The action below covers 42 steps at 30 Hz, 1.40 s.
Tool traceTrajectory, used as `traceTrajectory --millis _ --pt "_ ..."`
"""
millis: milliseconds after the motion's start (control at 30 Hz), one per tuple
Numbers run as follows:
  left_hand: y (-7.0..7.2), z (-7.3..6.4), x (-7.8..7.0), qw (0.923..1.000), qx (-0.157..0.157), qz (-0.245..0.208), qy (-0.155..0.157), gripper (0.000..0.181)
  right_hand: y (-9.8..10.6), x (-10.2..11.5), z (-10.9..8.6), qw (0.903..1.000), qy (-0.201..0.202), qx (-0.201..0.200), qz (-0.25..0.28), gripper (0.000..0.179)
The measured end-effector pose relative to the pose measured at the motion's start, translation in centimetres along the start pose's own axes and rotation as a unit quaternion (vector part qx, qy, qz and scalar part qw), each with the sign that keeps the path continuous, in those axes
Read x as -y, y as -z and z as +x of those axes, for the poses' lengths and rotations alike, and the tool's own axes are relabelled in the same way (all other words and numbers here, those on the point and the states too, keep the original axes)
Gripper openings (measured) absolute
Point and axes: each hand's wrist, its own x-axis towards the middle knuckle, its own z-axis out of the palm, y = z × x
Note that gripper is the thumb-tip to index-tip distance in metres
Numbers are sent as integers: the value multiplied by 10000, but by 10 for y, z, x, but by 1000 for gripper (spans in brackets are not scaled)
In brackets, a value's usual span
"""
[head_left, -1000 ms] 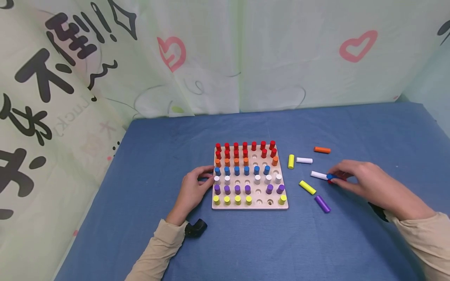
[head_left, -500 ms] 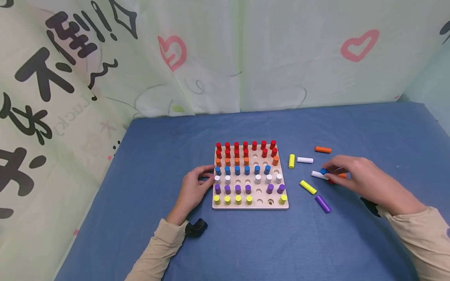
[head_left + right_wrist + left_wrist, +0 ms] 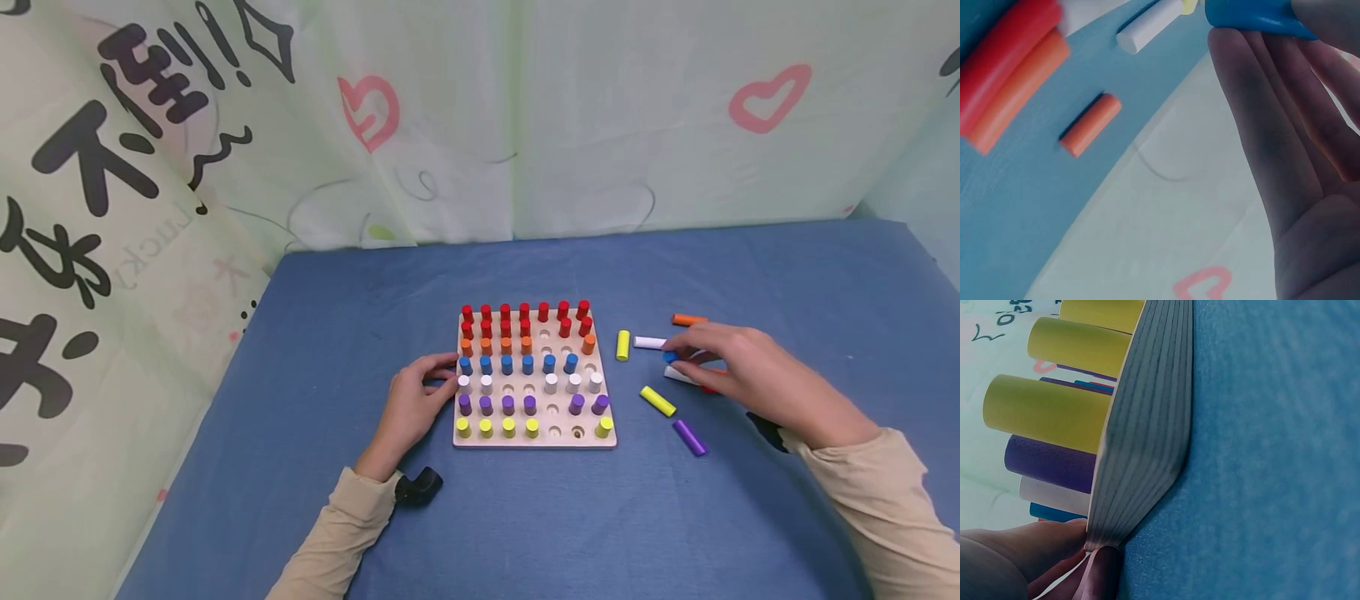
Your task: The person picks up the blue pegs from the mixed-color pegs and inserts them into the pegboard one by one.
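Note:
In the head view, my left hand [image 3: 408,404] is at the left side of a wooden pegboard [image 3: 540,442]. Its thumb and a finger hold the board's edge [image 3: 1147,394], seen close up in the left wrist view. Rows of red, orange, blue, white, purple and yellow pegs stand in the board, with some holes bare. My right hand [image 3: 738,367] pinches a blue peg [image 3: 1254,14] between thumb and fingers, right of the board. Beneath that hand lie a white peg [image 3: 678,376] and a red peg [image 3: 1013,53], partly hidden in the head view.
Loose pegs lie right of the board: a yellow peg [image 3: 622,346], a white peg [image 3: 648,342], another yellow peg [image 3: 657,401], a purple peg [image 3: 689,437] and an orange peg [image 3: 686,319]. A second orange peg [image 3: 1025,94] lies against the red one. A printed curtain [image 3: 600,167] hangs behind the blue-covered table [image 3: 360,300].
My right hand has moved left and away from me with the blue peg, from over the red and white pegs to beside the farther white peg. My left hand has stayed put.

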Motion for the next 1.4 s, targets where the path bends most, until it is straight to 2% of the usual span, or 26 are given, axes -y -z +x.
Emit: traceTrajectory --millis 200,333,633,1400 --pt "0 0 -1 9999 11 -44 131 38 -2 6 7 9997 230 -48 86 28" --pt "0 0 0 9999 -7 -51 112 39 -3 10 11 9992 316 -64 228 27" --pt "1 -1 0 9999 -18 -47 102 39 -3 20 22 9985 203 252 432 25" --pt "-1 0 0 9999 23 -16 136 40 -11 32 37 9972 337 235 630 23"
